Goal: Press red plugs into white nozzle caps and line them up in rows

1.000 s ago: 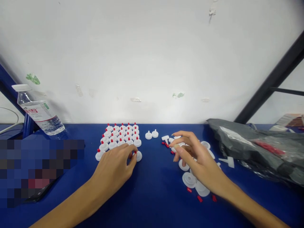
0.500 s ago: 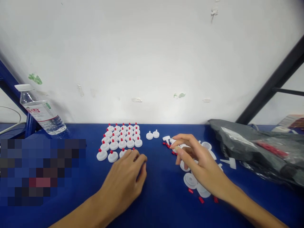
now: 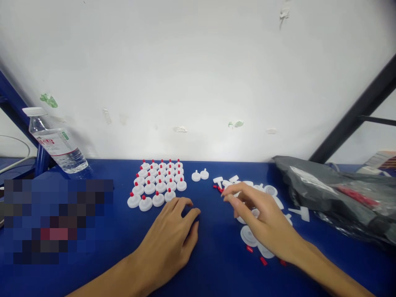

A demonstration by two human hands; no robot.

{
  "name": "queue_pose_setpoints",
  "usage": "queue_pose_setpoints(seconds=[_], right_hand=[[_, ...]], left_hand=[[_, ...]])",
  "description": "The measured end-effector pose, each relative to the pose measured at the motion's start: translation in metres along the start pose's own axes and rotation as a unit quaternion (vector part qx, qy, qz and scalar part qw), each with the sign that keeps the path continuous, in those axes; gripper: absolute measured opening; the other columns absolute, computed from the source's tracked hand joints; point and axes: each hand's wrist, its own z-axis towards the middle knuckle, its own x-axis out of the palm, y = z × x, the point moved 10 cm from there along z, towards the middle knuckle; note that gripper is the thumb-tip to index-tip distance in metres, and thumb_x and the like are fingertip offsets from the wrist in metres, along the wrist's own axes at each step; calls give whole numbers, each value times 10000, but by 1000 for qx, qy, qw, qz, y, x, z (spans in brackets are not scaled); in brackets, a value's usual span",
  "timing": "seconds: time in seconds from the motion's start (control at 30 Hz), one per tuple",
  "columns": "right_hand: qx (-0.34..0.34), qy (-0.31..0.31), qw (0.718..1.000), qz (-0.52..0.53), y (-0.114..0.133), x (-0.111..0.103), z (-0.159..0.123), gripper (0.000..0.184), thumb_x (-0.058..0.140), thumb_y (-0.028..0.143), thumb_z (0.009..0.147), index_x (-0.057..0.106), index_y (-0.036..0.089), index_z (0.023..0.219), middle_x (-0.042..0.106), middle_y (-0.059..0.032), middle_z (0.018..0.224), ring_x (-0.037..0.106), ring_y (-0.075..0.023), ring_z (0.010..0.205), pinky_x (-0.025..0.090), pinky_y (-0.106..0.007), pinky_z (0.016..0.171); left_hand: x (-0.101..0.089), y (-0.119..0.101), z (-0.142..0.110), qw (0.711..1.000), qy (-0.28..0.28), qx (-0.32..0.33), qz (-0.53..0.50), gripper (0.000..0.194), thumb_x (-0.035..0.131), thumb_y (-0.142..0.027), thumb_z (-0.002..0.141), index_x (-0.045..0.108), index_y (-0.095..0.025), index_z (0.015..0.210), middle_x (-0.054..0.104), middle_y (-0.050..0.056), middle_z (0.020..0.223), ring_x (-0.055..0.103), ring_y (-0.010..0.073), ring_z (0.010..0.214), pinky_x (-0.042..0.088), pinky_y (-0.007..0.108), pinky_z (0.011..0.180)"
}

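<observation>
Blue tabletop point(image 3: 213, 272); left grip point(image 3: 169, 235) parted near red-tipped caps point(image 3: 160, 187), right grip point(image 3: 266, 216) narrower.

Person's left hand point(image 3: 173, 233) palm down, fingers point(image 3: 185, 201) curled, thumb point(image 3: 192, 242) spread off index, left forearm point(image 3: 111, 274) slanting up from bottom edge; right hand point(image 3: 262, 220) well apart, fingers bent and pointing leftward, thumb and index tips close, contact unclear, right forearm point(image 3: 328, 266) at lower right.
</observation>
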Motion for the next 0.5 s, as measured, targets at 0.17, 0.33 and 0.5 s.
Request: queue_pose_setpoints(seconds=[0.17,0.33,0.5], right_hand=[[-166,118,957,-206,30,34,-15,260,522,383,980,592,214,794,619,-4,710,554,-171,689,405,-325,630],[-192,163,938,-237,35,62,-28,152,563,365,955,611,235,893,653,-6,919,583,-212,910,435,-378,824],[-174,184,945,-209,33,68,-29,96,562,328,956,612,246,951,631,-3,1009,575,-213,998,356,-436,1039]], left_hand=[[-3,-17,-6,999,7,31,-29,247,454,-166,938,638,-188,1101,557,132,1228,555,272,1138,507,461,962],[18,-15,-19,997,66,39,-7,624,531,-265,918,343,-209,1510,254,174,1596,268,368,1455,379,565,1114],[35,-11,-23,992,127,28,-2,644,472,-353,970,242,-230,1559,212,164,1620,197,355,1482,298,587,1156]])
